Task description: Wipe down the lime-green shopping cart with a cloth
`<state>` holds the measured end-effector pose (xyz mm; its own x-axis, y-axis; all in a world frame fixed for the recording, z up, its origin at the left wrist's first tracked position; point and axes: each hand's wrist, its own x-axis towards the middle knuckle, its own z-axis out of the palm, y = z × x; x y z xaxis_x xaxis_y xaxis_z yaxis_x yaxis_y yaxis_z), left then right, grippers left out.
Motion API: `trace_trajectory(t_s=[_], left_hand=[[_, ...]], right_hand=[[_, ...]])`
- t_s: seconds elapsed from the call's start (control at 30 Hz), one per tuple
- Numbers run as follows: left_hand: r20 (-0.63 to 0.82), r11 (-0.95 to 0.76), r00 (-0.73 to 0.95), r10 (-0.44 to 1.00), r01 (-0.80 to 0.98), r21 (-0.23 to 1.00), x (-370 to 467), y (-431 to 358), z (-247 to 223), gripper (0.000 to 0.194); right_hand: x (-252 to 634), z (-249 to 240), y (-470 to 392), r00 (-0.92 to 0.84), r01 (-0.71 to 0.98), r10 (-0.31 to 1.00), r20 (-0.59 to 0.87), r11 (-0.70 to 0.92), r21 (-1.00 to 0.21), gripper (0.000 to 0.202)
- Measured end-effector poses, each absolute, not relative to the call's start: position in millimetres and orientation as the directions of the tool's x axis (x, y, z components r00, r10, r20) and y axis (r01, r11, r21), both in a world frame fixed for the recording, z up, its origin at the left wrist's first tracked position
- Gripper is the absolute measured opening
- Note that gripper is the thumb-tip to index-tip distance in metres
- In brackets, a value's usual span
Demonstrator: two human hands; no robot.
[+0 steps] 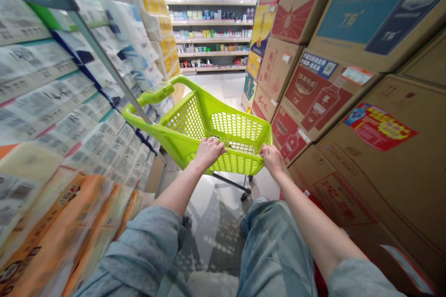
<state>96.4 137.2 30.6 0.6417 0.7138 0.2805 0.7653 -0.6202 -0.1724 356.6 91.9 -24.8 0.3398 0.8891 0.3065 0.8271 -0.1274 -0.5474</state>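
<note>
A lime-green plastic shopping cart [237, 125] stands just ahead of me, turned sideways across the aisle, with nothing visible in its basket. My left hand [210, 151] is closed over the near rim around its middle, the fingertips curling to the inside. At the basket's right corner, my right hand [272, 158] grips the same rim. The cart's handle [146, 98] points to the left, close to the stacked packs. Below the basket, a dark frame bar and a caster wheel [245, 194] show on the floor.
Stacked paper packs [69, 74] line the left side, with orange packs [59, 222] nearer me. Piled cardboard cartons [376, 181] form the right side. A grey metal pole [104, 65] slants at upper left. Shelves of small goods [216, 23] stand at the aisle's far end.
</note>
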Motion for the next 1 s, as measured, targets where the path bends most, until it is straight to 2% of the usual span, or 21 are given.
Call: trace_trajectory(t_s=[0.1, 0.27, 0.33, 0.4, 0.5, 0.63, 0.83, 1.0], left_hand=[[0.265, -0.618, 0.636, 0.724, 0.77, -0.159, 94, 134, 32, 0.026], [0.253, -0.606, 0.635, 0.73, 0.773, -0.189, 92, 130, 36, 0.026], [0.259, -0.602, 0.632, 0.731, 0.775, -0.191, 95, 129, 36, 0.026], [0.272, -0.598, 0.624, 0.733, 0.781, -0.181, 99, 127, 35, 0.026], [0.29, -0.591, 0.614, 0.735, 0.788, -0.172, 105, 125, 33, 0.026], [0.298, -0.577, 0.596, 0.745, 0.801, -0.161, 109, 124, 31, 0.028], [0.29, -0.59, 0.599, 0.746, 0.797, -0.127, 106, 123, 33, 0.031], [0.275, -0.586, 0.615, 0.739, 0.788, -0.188, 104, 123, 35, 0.032]], right_hand=[[339, -22, 87, 0.412, 0.835, 0.838, 0.358, -0.19, -0.517, 0.052], [298, -9, 70, 0.361, 0.916, 0.829, 0.428, -0.23, -0.328, 0.051], [278, -3, 66, 0.38, 0.91, 0.823, 0.422, -0.25, -0.332, 0.047], [261, 1, 67, 0.395, 0.889, 0.833, 0.388, -0.24, -0.39, 0.04], [243, 0, 73, 0.309, 0.878, 0.87, 0.384, -0.106, -0.467, 0.037], [238, -11, 76, 0.08, 0.901, 0.892, 0.445, 0.126, -0.415, 0.057], [271, -11, 69, -0.105, 0.928, 0.894, 0.436, 0.245, -0.28, 0.052], [317, -11, 71, -0.162, 0.919, 0.895, 0.415, 0.29, -0.266, 0.049]])
